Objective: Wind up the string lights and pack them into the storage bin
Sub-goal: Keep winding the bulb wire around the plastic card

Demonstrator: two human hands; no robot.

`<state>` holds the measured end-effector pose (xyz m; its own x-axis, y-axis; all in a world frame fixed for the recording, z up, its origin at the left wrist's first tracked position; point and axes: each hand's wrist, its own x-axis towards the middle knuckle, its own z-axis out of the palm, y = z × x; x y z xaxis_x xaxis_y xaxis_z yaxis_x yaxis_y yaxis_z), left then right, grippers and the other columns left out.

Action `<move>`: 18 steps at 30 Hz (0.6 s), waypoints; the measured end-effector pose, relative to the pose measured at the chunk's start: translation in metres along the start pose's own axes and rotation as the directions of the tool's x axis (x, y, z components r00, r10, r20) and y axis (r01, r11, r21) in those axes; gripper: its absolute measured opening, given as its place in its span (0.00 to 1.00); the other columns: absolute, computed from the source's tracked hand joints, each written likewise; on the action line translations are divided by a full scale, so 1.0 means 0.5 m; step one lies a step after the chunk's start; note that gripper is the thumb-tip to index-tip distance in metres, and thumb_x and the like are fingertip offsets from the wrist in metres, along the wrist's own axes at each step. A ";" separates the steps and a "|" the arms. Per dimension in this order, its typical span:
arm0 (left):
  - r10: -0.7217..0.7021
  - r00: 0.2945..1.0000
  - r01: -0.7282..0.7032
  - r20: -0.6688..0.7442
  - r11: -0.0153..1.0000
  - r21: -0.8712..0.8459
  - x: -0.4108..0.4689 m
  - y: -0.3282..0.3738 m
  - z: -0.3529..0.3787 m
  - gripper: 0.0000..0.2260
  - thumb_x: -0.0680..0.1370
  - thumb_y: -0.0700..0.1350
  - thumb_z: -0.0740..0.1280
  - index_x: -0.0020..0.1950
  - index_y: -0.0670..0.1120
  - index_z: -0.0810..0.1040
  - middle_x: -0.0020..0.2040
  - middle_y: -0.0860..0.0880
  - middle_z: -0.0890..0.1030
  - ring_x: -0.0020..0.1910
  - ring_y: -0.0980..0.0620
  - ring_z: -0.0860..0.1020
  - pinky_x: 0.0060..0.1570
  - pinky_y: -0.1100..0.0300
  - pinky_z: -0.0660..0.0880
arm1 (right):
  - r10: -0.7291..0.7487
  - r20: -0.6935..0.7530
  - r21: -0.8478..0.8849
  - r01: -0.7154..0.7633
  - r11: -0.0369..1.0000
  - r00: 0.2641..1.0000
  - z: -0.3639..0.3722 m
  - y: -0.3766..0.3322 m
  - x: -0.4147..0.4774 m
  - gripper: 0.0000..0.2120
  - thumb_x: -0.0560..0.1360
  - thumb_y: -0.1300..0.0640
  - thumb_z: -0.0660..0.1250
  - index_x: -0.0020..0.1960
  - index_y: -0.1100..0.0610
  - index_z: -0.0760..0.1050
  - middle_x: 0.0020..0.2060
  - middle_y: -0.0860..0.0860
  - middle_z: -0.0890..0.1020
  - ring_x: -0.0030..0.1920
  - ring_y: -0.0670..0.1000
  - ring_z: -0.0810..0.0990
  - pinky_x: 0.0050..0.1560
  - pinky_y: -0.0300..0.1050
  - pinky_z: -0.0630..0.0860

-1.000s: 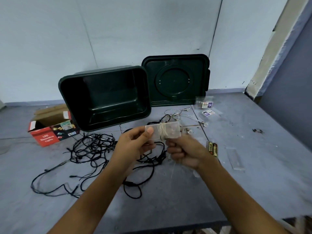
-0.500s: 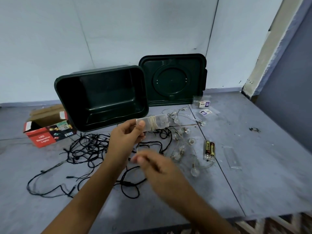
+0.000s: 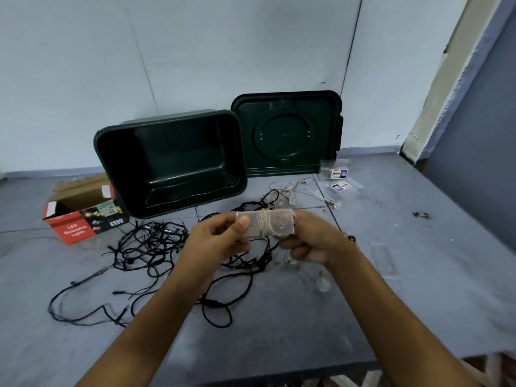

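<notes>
My left hand (image 3: 220,241) pinches one end of the clear rectangular plastic battery box (image 3: 282,223). My right hand (image 3: 312,241) curls round the other end, fingertips hidden. Clear round bulbs (image 3: 322,282) peek from under my right wrist, beside tangled black string lights (image 3: 150,241) before the dark green plastic storage bin (image 3: 178,152).

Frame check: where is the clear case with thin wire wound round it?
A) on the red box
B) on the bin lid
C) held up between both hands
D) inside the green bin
C: the left hand and right hand grip the clear case at its two ends, in front of the storage bin.
</notes>
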<state>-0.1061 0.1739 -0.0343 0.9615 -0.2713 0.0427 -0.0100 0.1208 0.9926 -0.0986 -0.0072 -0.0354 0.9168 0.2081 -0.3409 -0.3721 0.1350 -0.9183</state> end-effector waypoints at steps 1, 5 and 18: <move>-0.013 1.000 0.012 -0.016 0.999 -0.039 0.003 0.000 0.001 0.12 0.69 0.49 0.67 0.48 0.44 0.81 0.36 0.51 0.80 0.36 0.56 0.79 0.40 0.64 0.78 | 0.041 0.035 0.126 -0.045 0.991 0.999 0.012 0.020 0.000 0.09 0.78 0.61 0.58 0.43 0.54 0.74 0.25 0.49 0.70 0.19 0.41 0.59 0.15 0.29 0.53; -0.022 0.995 0.010 -0.095 0.993 -0.118 0.018 0.002 0.007 0.05 0.74 0.44 0.65 0.43 0.44 0.79 0.32 0.53 0.78 0.34 0.57 0.78 0.37 0.66 0.78 | -0.033 -0.073 0.205 0.047 0.978 0.997 0.078 0.084 -0.036 0.08 0.78 0.54 0.61 0.45 0.56 0.76 0.25 0.48 0.71 0.20 0.42 0.64 0.18 0.32 0.60; 0.063 0.980 -0.036 -0.191 0.989 0.143 0.039 -0.017 -0.005 0.08 0.77 0.46 0.65 0.51 0.44 0.79 0.40 0.45 0.80 0.39 0.51 0.79 0.40 0.62 0.76 | -0.495 0.138 -0.775 0.404 0.486 0.858 0.148 -0.002 -0.139 0.08 0.81 0.49 0.52 0.47 0.49 0.67 0.28 0.46 0.70 0.25 0.41 0.67 0.27 0.33 0.65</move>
<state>-0.0865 0.1698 -0.0424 0.9936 -0.0761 0.0830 -0.0838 -0.0076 0.9964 -0.1725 0.0502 0.0041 0.9508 0.2451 0.1894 0.3024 -0.6012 -0.7397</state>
